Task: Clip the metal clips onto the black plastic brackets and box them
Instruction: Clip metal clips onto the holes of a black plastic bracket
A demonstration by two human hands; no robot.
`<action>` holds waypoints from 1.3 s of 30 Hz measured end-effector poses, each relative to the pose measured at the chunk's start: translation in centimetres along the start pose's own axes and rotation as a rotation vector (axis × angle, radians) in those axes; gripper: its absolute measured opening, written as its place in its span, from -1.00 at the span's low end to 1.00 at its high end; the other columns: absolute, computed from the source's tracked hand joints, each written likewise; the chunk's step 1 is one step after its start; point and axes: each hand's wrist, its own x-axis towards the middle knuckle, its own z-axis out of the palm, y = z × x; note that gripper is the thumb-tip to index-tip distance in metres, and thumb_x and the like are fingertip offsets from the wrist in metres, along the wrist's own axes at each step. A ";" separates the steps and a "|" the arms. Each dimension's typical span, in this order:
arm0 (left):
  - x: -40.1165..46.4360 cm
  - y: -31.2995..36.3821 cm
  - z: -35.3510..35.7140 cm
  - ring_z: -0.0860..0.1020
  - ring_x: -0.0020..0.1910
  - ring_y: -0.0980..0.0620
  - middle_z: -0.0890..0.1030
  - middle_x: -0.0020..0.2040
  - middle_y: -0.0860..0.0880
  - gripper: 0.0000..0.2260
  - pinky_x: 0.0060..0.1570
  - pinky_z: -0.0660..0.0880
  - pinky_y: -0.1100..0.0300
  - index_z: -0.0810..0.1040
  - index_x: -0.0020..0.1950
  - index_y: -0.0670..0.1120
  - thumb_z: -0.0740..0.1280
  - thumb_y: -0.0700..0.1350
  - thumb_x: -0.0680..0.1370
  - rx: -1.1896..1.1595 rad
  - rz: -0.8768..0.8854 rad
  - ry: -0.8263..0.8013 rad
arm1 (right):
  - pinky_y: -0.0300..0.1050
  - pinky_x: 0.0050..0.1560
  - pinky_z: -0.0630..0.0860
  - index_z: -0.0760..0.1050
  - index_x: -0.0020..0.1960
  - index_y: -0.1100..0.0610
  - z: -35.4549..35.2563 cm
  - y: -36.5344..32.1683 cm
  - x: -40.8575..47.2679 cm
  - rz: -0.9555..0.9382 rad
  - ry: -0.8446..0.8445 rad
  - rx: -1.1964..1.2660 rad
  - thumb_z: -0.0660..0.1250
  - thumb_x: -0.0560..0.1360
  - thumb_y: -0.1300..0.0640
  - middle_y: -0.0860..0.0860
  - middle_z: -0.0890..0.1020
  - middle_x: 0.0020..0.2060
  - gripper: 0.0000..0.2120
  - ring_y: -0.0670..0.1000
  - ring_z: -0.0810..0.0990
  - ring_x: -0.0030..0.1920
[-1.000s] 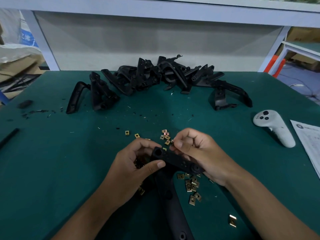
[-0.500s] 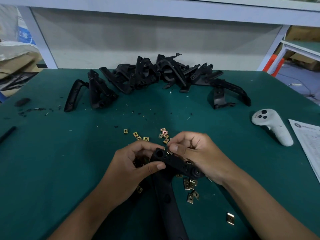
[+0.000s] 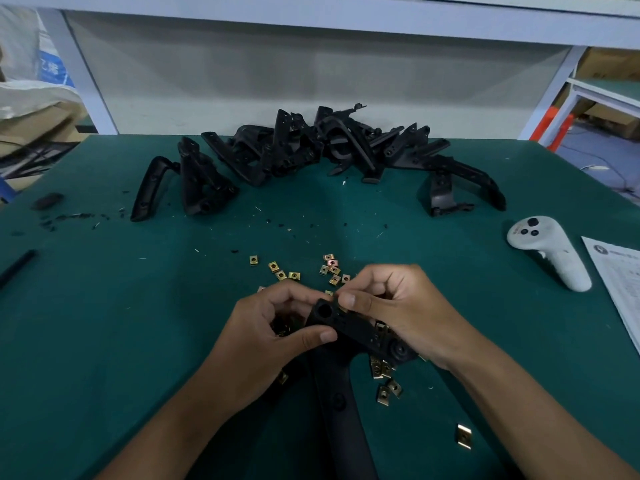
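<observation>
I hold a black plastic bracket (image 3: 349, 329) over the near middle of the green table (image 3: 104, 323). My left hand (image 3: 273, 327) grips its left end, thumb on the near face. My right hand (image 3: 394, 310) curls over its top right, thumb and fingers pinching at the bracket's upper edge, where a small metal clip is barely visible. One brass clip (image 3: 381, 330) sits on the bracket. Loose brass clips (image 3: 330, 268) lie scattered beyond and below my hands. A pile of black brackets (image 3: 311, 147) lies at the far edge.
A white controller (image 3: 550, 251) lies at the right, with a printed sheet (image 3: 620, 282) beside it. A single clip (image 3: 463, 436) lies near right. A black rod (image 3: 17, 268) lies at the left edge. Black plastic shavings dot the far left.
The hands and bracket stay almost in place; my right thumb and fingers have shifted slightly along the bracket's upper edge. The view has drifted a little.
</observation>
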 end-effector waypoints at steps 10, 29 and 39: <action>-0.1 -0.2 0.0 0.68 -0.10 0.12 0.73 -0.13 0.05 -0.77 -0.05 0.55 0.33 0.67 0.00 0.10 0.57 -0.02 0.37 0.026 -0.001 0.002 | -0.09 -0.15 0.56 0.71 -0.08 0.09 0.2 -0.1 -0.2 -0.005 0.013 0.001 0.49 0.43 0.00 0.08 0.73 -0.22 -0.83 0.05 0.66 -0.19; -0.1 -0.1 -0.1 0.65 -0.06 0.22 0.71 -0.06 0.13 -0.77 -0.07 0.51 0.44 0.63 0.07 0.21 0.51 0.05 0.44 0.059 0.002 0.120 | -0.21 0.31 0.49 0.66 0.23 -0.14 -1.2 -0.1 -0.4 -0.011 -0.219 -0.105 0.25 0.57 -0.20 -0.11 0.66 0.23 -0.66 -0.11 0.59 0.30; -0.1 0.1 -0.5 0.67 -0.05 0.20 0.71 -0.02 0.13 -0.75 -0.08 0.53 0.42 0.66 0.09 0.23 0.57 0.04 0.44 0.080 -0.058 0.013 | -0.07 0.38 0.34 0.52 0.33 -0.22 -3.6 2.6 0.6 -0.057 0.022 -1.019 0.31 0.54 -0.26 -0.34 0.49 0.12 -0.61 -0.27 0.37 0.23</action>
